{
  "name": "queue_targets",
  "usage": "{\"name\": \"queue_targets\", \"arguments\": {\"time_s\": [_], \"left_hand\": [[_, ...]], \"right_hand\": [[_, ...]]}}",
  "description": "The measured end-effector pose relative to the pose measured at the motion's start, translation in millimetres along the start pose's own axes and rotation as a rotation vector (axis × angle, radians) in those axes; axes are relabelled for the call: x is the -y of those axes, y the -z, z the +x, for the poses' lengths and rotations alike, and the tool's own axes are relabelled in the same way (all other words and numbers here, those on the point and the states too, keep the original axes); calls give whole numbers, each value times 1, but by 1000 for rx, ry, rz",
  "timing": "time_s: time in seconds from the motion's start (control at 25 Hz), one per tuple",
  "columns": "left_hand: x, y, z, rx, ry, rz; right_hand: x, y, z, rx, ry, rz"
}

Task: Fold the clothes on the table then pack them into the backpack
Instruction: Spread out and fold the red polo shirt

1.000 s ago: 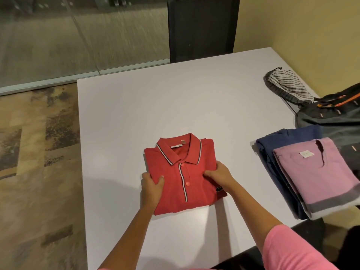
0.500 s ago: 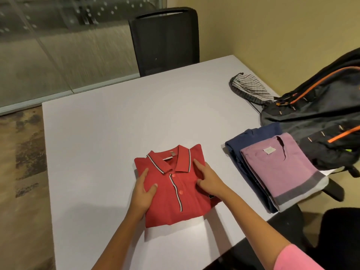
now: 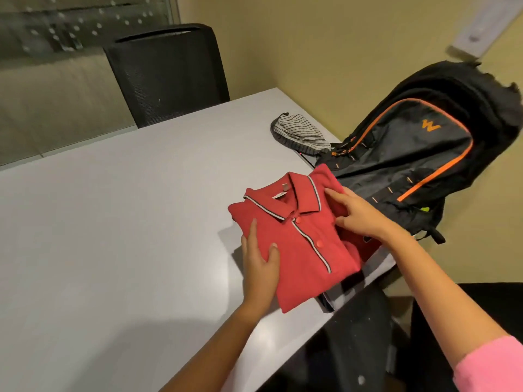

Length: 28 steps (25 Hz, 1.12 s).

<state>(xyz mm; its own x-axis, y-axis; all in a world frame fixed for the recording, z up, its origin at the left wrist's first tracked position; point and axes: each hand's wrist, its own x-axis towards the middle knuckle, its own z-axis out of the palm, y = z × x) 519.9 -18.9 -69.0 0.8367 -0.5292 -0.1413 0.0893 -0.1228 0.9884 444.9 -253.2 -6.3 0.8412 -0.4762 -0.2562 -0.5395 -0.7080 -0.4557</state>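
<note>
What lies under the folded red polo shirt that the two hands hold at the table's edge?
Under the red polo shirt only a dark and pale fabric edge shows; what clothes lie beneath is covered.

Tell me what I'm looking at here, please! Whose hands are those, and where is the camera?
There is no machine here, just a person. The camera sits on the person's head and looks down, so you see their own two arms reaching out.

The left hand and the right hand each hold a side of a folded red polo shirt, thumbs on top. The shirt is at the right edge of a grey table, over some other clothes that barely peek out underneath.

Beside it leans a black backpack with orange trim, where the clothes will go. A small striped cloth lies on the table behind, and a black chair stands at the far side.
</note>
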Motion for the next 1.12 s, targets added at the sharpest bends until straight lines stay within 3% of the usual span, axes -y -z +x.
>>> {"name": "queue_targets", "arguments": {"time_s": [0.2, 0.4, 0.48, 0.6, 0.8, 0.96, 1.12], "left_hand": [[4, -80, -5, 84, -20, -15], [61, -97, 18, 286, 184, 262], [72, -94, 27, 291, 191, 284], [71, -97, 27, 249, 155, 273], [72, -109, 12, 257, 153, 225], [75, -102, 12, 322, 134, 272], [81, -83, 35, 184, 62, 369]], "right_hand": [[-78, 56, -12, 0, -137, 44], [-132, 3, -11, 128, -295, -238], [-123, -25, -13, -53, -361, -327], [-81, -64, -16, -285, -259, -245], [-60, -98, -17, -30, -349, -312], [-75, -97, -16, -10, -307, -326], [-74, -104, -12, -24, -305, -342]]}}
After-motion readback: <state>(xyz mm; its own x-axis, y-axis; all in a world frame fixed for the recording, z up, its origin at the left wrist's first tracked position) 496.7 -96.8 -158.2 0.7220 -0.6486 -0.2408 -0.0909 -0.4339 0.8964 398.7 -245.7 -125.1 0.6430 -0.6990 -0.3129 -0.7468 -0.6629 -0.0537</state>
